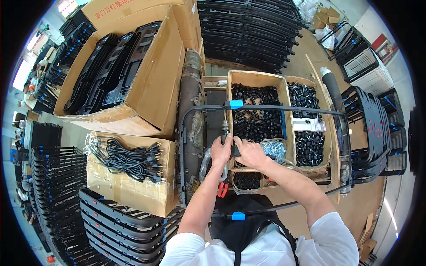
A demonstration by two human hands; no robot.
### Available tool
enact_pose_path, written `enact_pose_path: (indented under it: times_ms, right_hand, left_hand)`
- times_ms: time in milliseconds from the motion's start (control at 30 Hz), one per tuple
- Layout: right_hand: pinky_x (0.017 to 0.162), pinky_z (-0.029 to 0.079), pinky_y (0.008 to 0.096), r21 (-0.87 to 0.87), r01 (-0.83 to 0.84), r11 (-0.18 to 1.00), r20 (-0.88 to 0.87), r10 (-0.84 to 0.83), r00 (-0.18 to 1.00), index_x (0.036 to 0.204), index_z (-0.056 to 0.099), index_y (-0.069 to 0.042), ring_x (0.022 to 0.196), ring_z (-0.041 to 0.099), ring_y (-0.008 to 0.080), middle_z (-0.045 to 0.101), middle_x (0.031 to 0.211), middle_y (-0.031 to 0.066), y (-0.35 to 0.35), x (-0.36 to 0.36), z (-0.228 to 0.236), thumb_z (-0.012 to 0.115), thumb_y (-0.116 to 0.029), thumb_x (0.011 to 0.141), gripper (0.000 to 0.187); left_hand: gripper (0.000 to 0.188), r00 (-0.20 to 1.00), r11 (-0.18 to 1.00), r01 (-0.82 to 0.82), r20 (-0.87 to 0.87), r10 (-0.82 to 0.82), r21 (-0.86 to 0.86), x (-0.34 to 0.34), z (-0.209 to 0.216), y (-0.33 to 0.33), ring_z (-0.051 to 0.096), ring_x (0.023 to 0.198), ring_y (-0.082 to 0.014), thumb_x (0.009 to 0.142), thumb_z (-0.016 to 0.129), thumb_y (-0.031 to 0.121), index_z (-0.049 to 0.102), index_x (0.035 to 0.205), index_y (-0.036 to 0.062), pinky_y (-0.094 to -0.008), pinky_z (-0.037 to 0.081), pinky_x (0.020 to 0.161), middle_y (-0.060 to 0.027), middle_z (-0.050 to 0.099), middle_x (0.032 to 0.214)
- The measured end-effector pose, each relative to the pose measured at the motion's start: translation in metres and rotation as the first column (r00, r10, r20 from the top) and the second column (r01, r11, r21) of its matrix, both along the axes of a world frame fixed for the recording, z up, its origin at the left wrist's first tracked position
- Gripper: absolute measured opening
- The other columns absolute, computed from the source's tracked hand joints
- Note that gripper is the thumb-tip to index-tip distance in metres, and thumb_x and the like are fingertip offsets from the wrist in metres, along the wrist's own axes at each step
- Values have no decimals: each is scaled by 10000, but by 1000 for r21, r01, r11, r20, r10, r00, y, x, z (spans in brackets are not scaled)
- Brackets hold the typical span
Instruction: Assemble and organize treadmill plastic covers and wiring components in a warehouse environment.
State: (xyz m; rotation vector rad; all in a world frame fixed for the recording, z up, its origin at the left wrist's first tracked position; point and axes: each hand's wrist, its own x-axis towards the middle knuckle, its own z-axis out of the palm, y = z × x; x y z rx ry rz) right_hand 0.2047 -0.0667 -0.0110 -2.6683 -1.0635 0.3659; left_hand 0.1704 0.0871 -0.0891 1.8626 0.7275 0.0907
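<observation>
A power drill [225,129] with a metal chuck points away from me, its dark body mostly covered by my hands. My left hand [220,153] is wrapped round its left side. My right hand [249,154] closes on the dark body from the right, fingertips close to my left thumb. Around and under my forearms lies a large black rectangular frame [288,107] with rounded corners. Blue tape pieces [236,104] mark its far and near bars. The frame rests across a padded roll [192,84] on the left and another padded roll [330,86] on the right.
Ahead, a wooden tray [257,76] holds black plastic parts [255,122] and silver screws [274,149]. Red-handled pliers [223,189] lie near my left forearm. On the left are coiled black cables [128,159] on a carton [128,195] and an open box [153,71]. Stacked frames [124,221] stand around.
</observation>
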Motion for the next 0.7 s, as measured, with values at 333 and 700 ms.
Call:
enact_pose_path:
  times_ms: [333, 700]
  right_hand:
    - [785, 617, 504, 137, 28, 990, -62, -20, 998, 1310, 443, 11, 899, 743, 455, 736, 1002, 270, -9, 12, -24, 848, -339, 787, 749]
    - [895, 579, 544, 158, 59, 986, -242, -19, 970, 1498, 351, -18, 1035, 713, 485, 709, 1206, 295, -6, 21, -17, 783, -471, 876, 883]
  left_hand:
    - [632, 989, 996, 72, -132, -64, 56, 12, 22, -2, 693, 1132, -449, 1002, 605, 586, 628, 1237, 0, -504, 520, 976, -272, 729, 1162]
    - [670, 986, 982, 99, -152, -74, 160, 20, 21, 4, 685, 1156, -474, 1007, 590, 584, 576, 1340, 3, -526, 520, 1005, -290, 720, 1200]
